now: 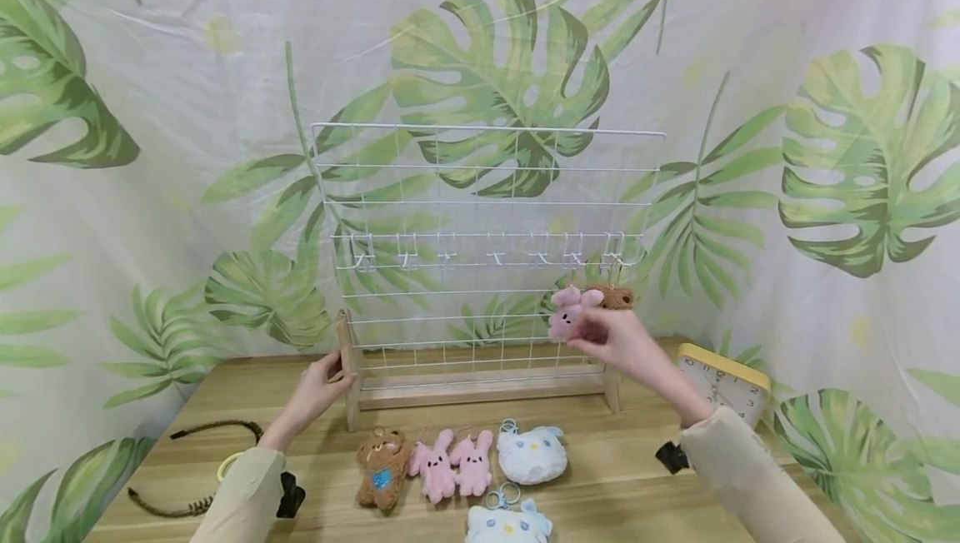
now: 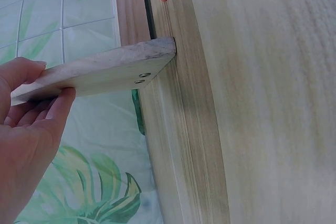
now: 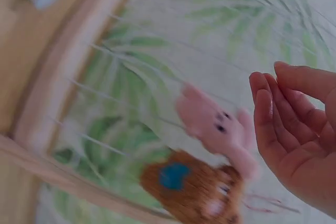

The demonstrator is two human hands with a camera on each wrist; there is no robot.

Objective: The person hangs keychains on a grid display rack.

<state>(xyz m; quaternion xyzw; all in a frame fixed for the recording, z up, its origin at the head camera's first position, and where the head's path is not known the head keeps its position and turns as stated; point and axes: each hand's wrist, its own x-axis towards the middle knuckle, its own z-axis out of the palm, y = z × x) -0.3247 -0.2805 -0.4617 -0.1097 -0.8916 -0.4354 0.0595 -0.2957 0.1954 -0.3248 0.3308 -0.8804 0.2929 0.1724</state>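
Note:
A white wire grid rack stands on wooden end supports, with a row of hooks across its middle. My left hand holds the left wooden support, thumb on one side and fingers on the other. At the rack's right end hang a pink bunny plush keychain and a brown bear plush keychain with a blue belly patch. In the right wrist view, my right hand is just beside the bunny, its fingers loosely bent, thumb near the fingertips and nothing between them.
In front of the rack lie a brown bear keychain, two pink bunny keychains and two white plush keychains with blue rings. Dark headbands lie at the left. A yellow-framed clock leans at the right.

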